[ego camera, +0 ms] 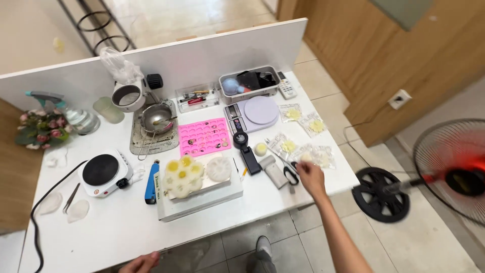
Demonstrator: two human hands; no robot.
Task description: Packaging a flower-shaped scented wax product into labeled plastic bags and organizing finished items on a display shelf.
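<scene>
Crowded white worktop (126,222): right hand (309,177) pinches a small pale piece (305,157), could nudge the scissors (287,169); left hand (141,264), curled, empty.

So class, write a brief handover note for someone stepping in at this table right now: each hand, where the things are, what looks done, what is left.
Right hand: reaching over the table's right part, fingers at a small pale piece beside the scissors; grip unclear.
Left hand: at the table's near edge, holding nothing visible.
Things: clear packets lie right of the scale; pink mould in the middle; white flower pieces on the white box.
Done: several flower pieces sit finished on the box.
Left: packets by the right hand.
</scene>
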